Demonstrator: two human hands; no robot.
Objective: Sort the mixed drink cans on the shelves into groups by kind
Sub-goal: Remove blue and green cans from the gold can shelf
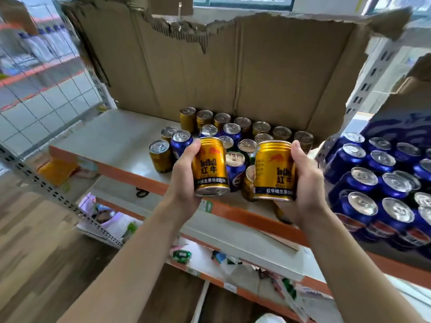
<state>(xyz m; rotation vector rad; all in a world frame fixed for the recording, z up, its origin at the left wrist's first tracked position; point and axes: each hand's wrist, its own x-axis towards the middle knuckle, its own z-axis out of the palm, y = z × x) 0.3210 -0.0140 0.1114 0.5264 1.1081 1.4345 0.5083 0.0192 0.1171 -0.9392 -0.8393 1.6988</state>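
Gripping a gold can apiece, both hands are held up side by side in front of the shelves. The left hand (184, 180) curls its fingers round the left gold can (211, 166) from the left, thumb near the top rim; the can tilts slightly, its Red Bull label facing the camera. The right hand (305, 183) wraps the right gold can (272, 170) from the right, thumb likewise at the rim. The two held cans are near each other but apart. Below the forearms, a lower shelf (233, 231) carries scattered packets.

Past the hands, the shelf (112, 136) with the orange front edge bears the mixed cans (233, 145), gold and blue standing upright together in a loose cluster; a blue can (180, 145) stands just beside a gold can (160, 156) at the left front. Behind the cluster a back row of gold cans (242, 123) lines the foot of a torn cardboard sheet (233, 73) standing at the rear. To the right, an open carton (401, 127) holds blue cans (363, 180) packed in rows.
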